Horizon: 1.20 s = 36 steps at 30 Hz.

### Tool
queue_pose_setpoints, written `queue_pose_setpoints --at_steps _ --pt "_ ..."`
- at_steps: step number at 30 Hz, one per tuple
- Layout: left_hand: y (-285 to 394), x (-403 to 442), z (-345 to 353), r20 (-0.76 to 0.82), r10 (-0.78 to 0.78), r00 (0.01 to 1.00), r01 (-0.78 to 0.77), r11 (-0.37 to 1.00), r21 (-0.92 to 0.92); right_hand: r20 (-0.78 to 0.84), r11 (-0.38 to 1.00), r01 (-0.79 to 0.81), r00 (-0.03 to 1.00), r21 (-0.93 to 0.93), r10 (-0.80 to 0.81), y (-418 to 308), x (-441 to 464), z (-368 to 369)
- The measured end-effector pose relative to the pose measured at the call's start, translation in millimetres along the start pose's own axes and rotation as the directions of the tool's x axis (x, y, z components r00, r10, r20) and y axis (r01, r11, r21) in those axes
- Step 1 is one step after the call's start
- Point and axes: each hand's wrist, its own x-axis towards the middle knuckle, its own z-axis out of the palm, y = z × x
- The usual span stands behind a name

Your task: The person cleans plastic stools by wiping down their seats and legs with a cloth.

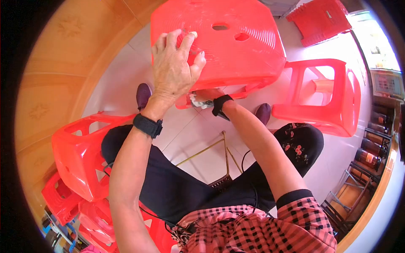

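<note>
A red plastic stool (253, 55) stands in front of me, its ridged seat with small oval holes facing up. My left hand (173, 69) rests on the near left part of that seat, fingers spread. Below the seat's front edge, my right hand (207, 94) reaches in among the legs, partly hidden by the stool. Bunched in its fingers is a grey and white cloth (199, 102), against or close to the stool's lower frame; whether they touch I cannot tell. Black bands circle both wrists.
Another red stool (325, 99) lies on its side at the right. More red stools (80, 156) crowd the left, and a red stack (320, 21) is at the back right. A thin metal frame (223, 145) is between my legs. Bottles (369, 156) line a right-hand rack.
</note>
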Motion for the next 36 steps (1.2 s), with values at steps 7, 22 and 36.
queue_pose_setpoints --at_steps 7,22,36 --pt "-0.8 0.6 3.2 -0.026 0.004 1.0 -0.004 1.0 0.011 -0.159 0.994 -0.055 0.986 -0.099 0.039 47.2 -12.4 -54.3" --pt "3.2 1.1 2.1 -0.013 -0.017 1.0 0.017 1.0 -0.006 -0.184 0.974 -0.118 0.98 -0.192 0.083 25.3 -28.2 -16.7" --pt "1.1 1.9 3.7 -0.046 0.01 0.999 -0.01 1.0 -0.002 0.218 0.026 -0.419 0.525 0.908 0.823 -13.1 -115.9 28.7"
